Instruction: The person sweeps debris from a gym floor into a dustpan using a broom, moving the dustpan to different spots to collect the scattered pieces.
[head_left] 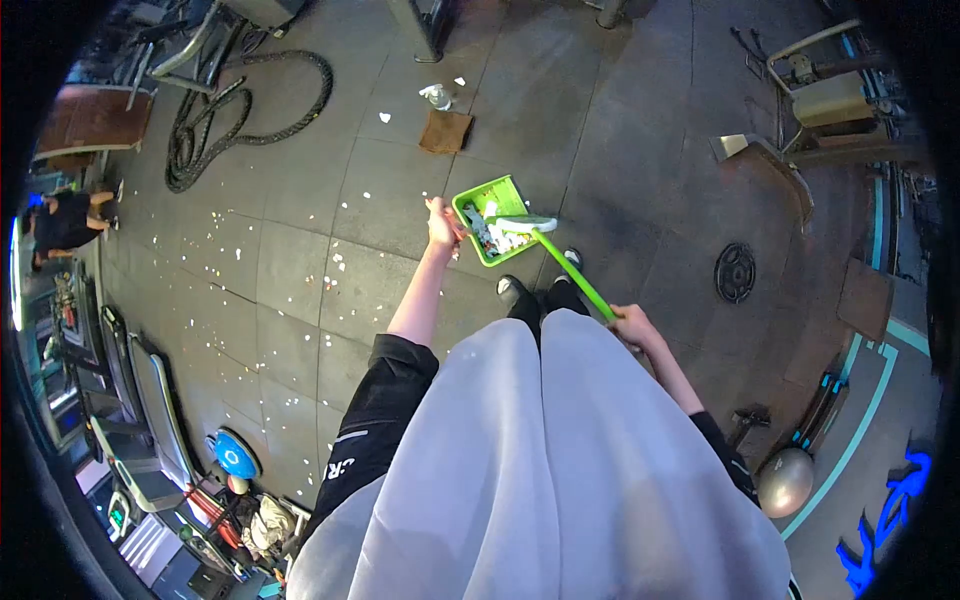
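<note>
Green dustpan [503, 196] sits low over the dark tiled floor [300, 270], just ahead of the person's black shoes [512, 290], tipped slightly and loaded with white paper scraps and bits of rubbish. Left hand [440, 225] is closed around the pan's near-side edge or handle; exact grip is hidden by the fist. Pale head of a broom [527, 225] rests inside the pan on the rubbish, its green handle [577, 277] running back to the right hand [632, 325], which is wrapped tight around the shaft. Both arms are bare from the dark sleeves down. More white scraps [215, 270] lie scattered across the floor to the left, well apart from the pan. Beyond the pan: a brown flat piece [445, 131] and, just past it, a crumpled clear bottle [437, 96]. A heavy coiled rope [215, 115] lies farther left. Round drain cover [735, 272] to the right. Blue disc [232, 456] and grey ball [786, 481] sit near the room's edges.
</note>
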